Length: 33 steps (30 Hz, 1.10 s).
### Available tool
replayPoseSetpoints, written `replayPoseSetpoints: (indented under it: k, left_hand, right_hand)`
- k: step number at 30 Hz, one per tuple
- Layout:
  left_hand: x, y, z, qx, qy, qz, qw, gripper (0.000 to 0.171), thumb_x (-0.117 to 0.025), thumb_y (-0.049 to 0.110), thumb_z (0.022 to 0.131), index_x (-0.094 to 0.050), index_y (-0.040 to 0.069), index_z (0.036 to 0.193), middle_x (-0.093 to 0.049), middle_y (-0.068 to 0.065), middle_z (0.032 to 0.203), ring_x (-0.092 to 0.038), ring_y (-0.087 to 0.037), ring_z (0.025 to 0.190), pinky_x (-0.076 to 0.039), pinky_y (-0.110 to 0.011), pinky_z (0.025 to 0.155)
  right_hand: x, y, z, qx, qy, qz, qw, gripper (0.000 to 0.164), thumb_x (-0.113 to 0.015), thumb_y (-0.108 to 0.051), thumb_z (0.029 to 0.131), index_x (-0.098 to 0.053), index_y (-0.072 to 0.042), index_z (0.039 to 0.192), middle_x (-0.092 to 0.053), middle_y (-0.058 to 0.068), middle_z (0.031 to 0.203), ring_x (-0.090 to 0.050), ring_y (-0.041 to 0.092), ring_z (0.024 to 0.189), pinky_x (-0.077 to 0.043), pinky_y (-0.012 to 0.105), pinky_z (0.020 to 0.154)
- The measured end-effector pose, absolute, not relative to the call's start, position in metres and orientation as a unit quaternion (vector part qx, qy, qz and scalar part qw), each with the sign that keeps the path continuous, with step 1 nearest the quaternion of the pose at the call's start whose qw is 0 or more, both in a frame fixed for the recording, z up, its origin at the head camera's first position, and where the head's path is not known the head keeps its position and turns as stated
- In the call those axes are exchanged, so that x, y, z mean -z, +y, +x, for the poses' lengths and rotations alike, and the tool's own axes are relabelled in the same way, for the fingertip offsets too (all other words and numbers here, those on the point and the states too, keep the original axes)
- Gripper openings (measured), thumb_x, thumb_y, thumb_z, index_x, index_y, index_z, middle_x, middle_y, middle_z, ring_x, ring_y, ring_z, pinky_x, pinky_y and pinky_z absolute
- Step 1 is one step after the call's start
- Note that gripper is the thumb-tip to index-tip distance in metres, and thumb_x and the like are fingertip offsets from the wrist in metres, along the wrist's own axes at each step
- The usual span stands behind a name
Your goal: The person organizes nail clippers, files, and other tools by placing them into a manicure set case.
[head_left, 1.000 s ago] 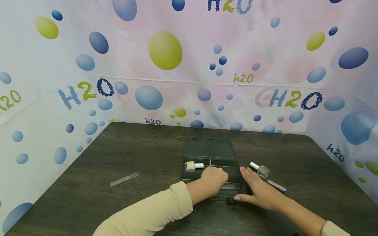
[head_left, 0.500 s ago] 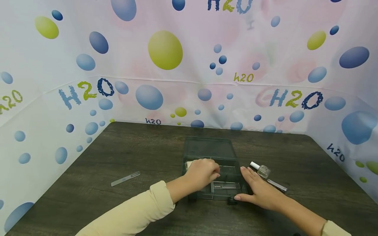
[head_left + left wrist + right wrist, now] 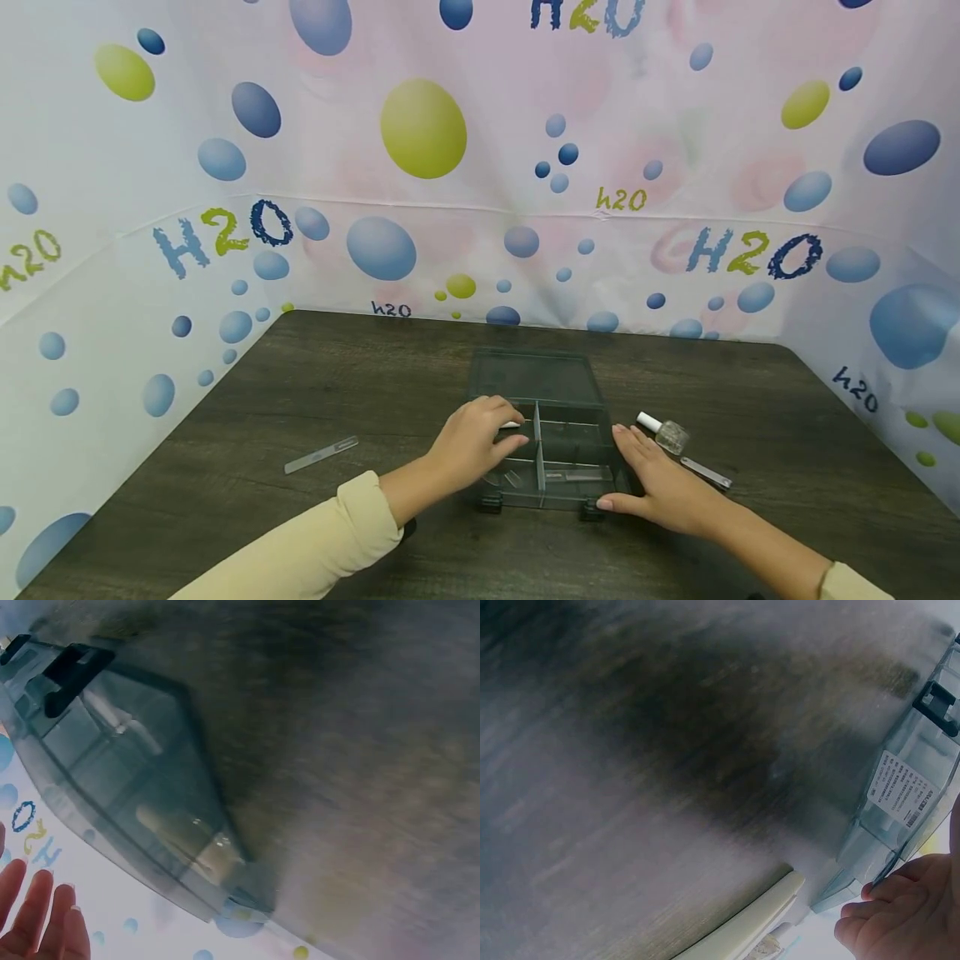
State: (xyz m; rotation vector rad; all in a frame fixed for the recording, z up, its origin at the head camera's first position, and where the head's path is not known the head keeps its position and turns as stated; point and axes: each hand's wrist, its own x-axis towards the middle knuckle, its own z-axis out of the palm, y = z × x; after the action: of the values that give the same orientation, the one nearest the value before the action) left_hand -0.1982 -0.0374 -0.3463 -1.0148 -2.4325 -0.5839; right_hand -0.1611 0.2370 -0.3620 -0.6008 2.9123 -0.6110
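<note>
Box (image 3: 551,501) between my hands; left hand (image 3: 471,442), fingers loose, looks empty over the bottle (image 3: 508,425) inside; right hand (image 3: 663,486) straight-fingered against box. Probably arranging; next calls for lifting left clear.

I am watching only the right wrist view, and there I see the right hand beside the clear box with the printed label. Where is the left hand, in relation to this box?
Observer: In the head view, the left hand is over the left half of the box.
Operator: Thank you. From my side I also cannot tell what lies under that hand. Is there something in this part of the box?
Observer: Yes, a small bottle lies there on its side; the left wrist view shows it through the clear plastic.
</note>
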Motion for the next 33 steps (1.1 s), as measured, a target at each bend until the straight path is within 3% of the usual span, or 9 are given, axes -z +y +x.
replayPoseSetpoints:
  k: [33]
  left_hand:
    - [0.371, -0.134, -0.192, 0.199, -0.893, -0.302, 0.269, 0.022, -0.078, 0.019, 0.072, -0.07, 0.008, 0.088, -0.068, 0.0, 0.091, -0.061, -0.019, 0.091, -0.053, -0.032, 0.079]
  right_hand:
    - [0.361, 0.237, -0.161, 0.192, 0.958, -0.206, 0.05, 0.101, -0.059, -0.061, 0.079, -0.021, 0.007, 0.144, -0.022, 0.029, 0.149, -0.02, 0.05, 0.135, -0.026, 0.065, 0.102]
